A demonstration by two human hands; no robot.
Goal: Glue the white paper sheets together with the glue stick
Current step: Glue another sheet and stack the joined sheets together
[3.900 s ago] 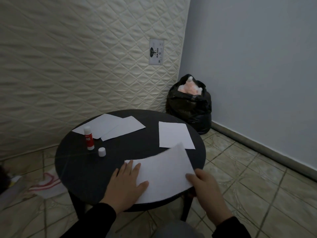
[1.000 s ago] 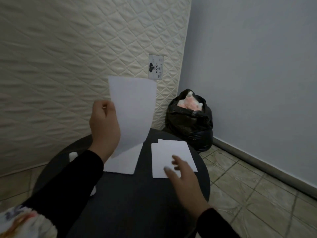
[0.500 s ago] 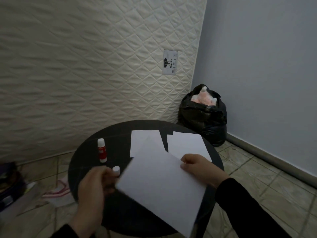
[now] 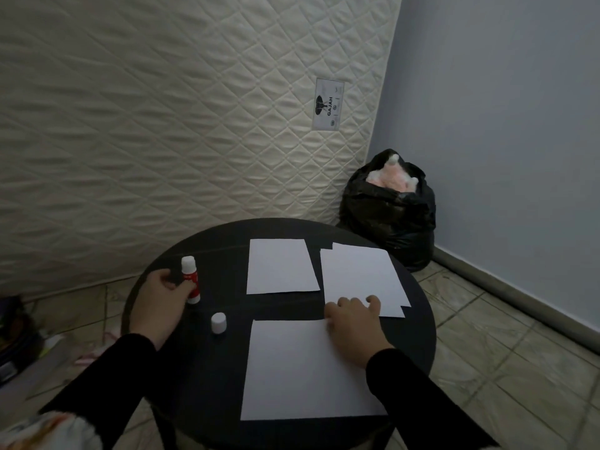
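Observation:
A white sheet [image 4: 292, 368] lies flat at the near side of the round black table [image 4: 418, 323]. My right hand [image 4: 354, 323] rests on its far right corner with fingers spread. Behind it lie a single sheet [image 4: 279, 266] and a stack of two overlapping sheets [image 4: 360, 274]. The red-and-white glue stick [image 4: 189, 280] stands upright and uncapped at the table's left. My left hand [image 4: 159, 303] wraps its fingers around the stick's lower part. The white cap [image 4: 218, 322] stands alone between the stick and the near sheet.
A quilted cream mattress [image 4: 162, 125] leans against the wall behind the table. A black rubbish bag [image 4: 389, 212] with pink and white stuffing stands in the corner. Clutter lies on the tiled floor at left [image 4: 19, 339].
The sheet that both hands held in the air now lies flat on the near side of the table. My left hand has moved to the glue stick; my right hand rests on the sheet.

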